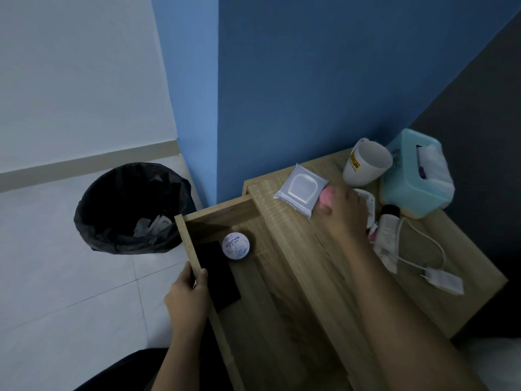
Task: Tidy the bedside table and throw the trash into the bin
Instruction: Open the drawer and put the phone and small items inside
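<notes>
Left hand (187, 294) grips the front edge of the open drawer (197, 258), fingers (202, 275) curled over it; a round tin (235, 246) lies inside. Right hand (342, 214) reaches over the worktop (284, 221), fingers pinching a pink object (326, 196) beside the wipes pack (300, 189). On the floor past the drawer stands the bin (132, 207).
</notes>
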